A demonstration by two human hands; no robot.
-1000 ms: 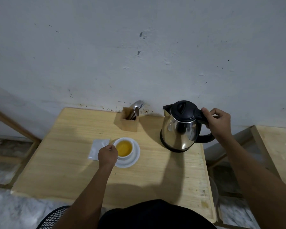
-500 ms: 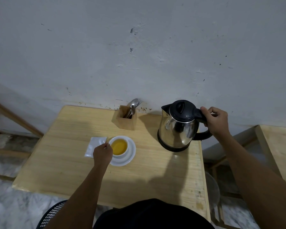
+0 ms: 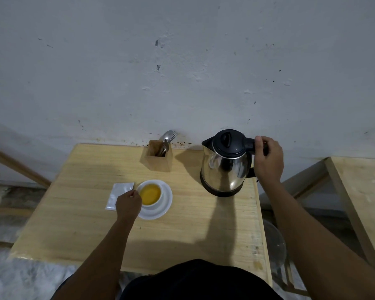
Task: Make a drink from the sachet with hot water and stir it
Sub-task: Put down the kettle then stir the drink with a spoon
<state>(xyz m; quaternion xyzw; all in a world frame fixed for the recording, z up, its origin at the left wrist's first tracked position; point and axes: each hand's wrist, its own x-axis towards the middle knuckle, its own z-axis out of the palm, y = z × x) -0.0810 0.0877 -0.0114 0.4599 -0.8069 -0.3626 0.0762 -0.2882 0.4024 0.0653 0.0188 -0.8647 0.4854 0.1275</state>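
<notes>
A white cup (image 3: 150, 194) full of yellow-orange liquid stands on a white saucer (image 3: 166, 204) at the middle of the wooden table (image 3: 74, 224). My left hand (image 3: 128, 204) is closed against the cup's left side, fingertips at its rim. A flat white sachet (image 3: 117, 192) lies just left of the cup, partly under my hand. The steel kettle (image 3: 225, 167) with a black lid stands upright at the table's back right. My right hand (image 3: 268, 159) is wrapped around its black handle.
A wooden holder (image 3: 157, 158) with spoons and a fork stands against the wall, left of the kettle. A second wooden table (image 3: 359, 191) is at the right, across a gap. A round glass-like object (image 3: 275, 245) sits below the right table edge.
The kettle stays upright on the table with my right hand on its handle. My left hand stays at the cup. Only the camera view has shifted slightly.
</notes>
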